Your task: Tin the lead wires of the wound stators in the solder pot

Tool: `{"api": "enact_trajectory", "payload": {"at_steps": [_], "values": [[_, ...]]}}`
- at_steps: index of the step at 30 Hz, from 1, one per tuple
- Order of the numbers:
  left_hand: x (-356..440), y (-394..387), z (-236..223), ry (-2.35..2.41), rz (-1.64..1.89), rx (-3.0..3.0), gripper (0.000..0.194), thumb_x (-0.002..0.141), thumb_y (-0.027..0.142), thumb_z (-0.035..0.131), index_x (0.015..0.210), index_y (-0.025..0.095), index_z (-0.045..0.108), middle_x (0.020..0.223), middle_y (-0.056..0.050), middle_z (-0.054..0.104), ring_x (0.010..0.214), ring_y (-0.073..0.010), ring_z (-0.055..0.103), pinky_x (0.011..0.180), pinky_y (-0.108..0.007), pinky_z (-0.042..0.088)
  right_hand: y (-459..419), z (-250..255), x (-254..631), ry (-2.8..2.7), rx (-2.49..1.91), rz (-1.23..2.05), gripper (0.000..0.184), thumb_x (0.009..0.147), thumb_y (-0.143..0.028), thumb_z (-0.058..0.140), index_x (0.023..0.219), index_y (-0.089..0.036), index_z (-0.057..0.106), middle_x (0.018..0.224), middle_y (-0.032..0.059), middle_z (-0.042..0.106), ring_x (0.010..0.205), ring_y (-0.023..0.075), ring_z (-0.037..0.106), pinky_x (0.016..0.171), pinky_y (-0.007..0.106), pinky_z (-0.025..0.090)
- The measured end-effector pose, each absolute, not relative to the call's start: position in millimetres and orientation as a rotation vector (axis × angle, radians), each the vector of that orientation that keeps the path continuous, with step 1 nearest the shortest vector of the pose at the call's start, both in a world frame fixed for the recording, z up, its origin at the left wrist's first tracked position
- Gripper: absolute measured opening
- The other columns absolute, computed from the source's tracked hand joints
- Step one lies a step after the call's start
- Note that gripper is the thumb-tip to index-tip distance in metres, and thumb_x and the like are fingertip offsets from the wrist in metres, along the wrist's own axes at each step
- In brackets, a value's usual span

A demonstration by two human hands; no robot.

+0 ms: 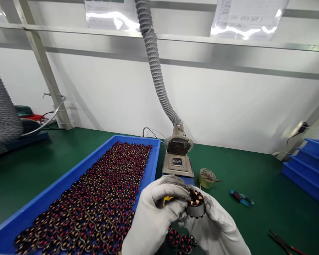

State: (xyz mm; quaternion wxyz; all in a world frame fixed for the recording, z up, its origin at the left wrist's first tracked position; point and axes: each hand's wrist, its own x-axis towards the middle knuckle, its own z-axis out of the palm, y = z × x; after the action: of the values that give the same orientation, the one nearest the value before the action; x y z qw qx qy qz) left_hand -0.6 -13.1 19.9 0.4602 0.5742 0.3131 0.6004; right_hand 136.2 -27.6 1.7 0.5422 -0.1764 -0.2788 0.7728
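**Both hands on one stator**

You hold a stator [196,204] low in the middle of the view, above the front edge of the green desk [255,198]. Your left hand [155,216], in a white glove, curls over it from the left, its grip closed on the stator's top and side. Your right hand [218,226], gloved too, cups it from the right and below, its grip closed on the grey ring. The stator stands upright, copper coils facing up.

Just under your hands lie a few loose stators [182,241]. To your left a blue tray [154,156] is packed with many more. Behind your hands stands a fume extractor [178,156] on a grey hose [155,67]. Right of it sits a tape roll [206,178], then blue cutters [240,197]. Stacked blue trays [311,170] stand at the far right, and pliers [283,242] lie near the front right corner.
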Motion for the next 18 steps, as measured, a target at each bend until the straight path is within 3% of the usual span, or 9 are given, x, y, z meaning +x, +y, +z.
{"api": "enact_trajectory", "payload": {"at_steps": [5, 8, 10, 14, 18], "values": [[-10, -13, 14, 0.692, 1.789, 1.194, 0.010, 0.071, 0.018, 0.068, 0.068, 0.028, 0.069, 0.080, 0.005, 0.069, 0.084, -0.0118, 0.064, 0.076, -0.018, 0.052, -29, 3, 139, -0.636, -0.439, 1.816, 0.028, 0.069, -0.027, 0.074, 0.096, -0.020, 0.069, 0.098, 0.0077, 0.069, 0.088, 0.0204, 0.064, 0.080, 0.033, 0.051], [-15, -12, 17, 0.895, 1.544, 1.413, 0.020, 0.066, 0.013, 0.070, 0.079, 0.028, 0.071, 0.094, 0.002, 0.070, 0.090, -0.0133, 0.064, 0.077, -0.016, 0.051, -24, -2, 144, -0.674, -0.455, 1.825, 0.030, 0.070, -0.030, 0.073, 0.099, -0.021, 0.068, 0.100, 0.0079, 0.068, 0.087, 0.0201, 0.065, 0.079, 0.032, 0.051], [-11, -11, 18, 0.901, 1.392, 1.547, 0.021, 0.065, 0.008, 0.067, 0.076, 0.025, 0.072, 0.088, 0.000, 0.070, 0.084, -0.0140, 0.064, 0.074, -0.018, 0.052, -18, -7, 147, -0.770, -0.486, 1.781, 0.037, 0.067, -0.035, 0.075, 0.101, -0.020, 0.068, 0.101, 0.0097, 0.068, 0.085, 0.0221, 0.065, 0.080, 0.036, 0.051], [4, -13, 16, 0.834, 1.603, 1.535, 0.018, 0.069, 0.007, 0.064, 0.068, 0.024, 0.069, 0.078, 0.002, 0.068, 0.079, -0.0125, 0.064, 0.071, -0.018, 0.052, -12, -17, 143, -0.904, -0.570, 1.545, 0.050, 0.053, -0.043, 0.083, 0.093, -0.018, 0.070, 0.089, 0.0108, 0.070, 0.076, 0.0237, 0.065, 0.073, 0.036, 0.054], [2, -19, 16, 0.689, 1.799, 1.455, 0.007, 0.074, 0.023, 0.066, 0.068, 0.027, 0.067, 0.075, 0.004, 0.066, 0.085, -0.0129, 0.062, 0.080, -0.021, 0.050, -20, -18, 130, -0.859, -0.746, 1.154, 0.042, 0.057, -0.030, 0.083, 0.096, -0.023, 0.068, 0.094, 0.0075, 0.069, 0.082, 0.0209, 0.064, 0.072, 0.029, 0.054]]}}
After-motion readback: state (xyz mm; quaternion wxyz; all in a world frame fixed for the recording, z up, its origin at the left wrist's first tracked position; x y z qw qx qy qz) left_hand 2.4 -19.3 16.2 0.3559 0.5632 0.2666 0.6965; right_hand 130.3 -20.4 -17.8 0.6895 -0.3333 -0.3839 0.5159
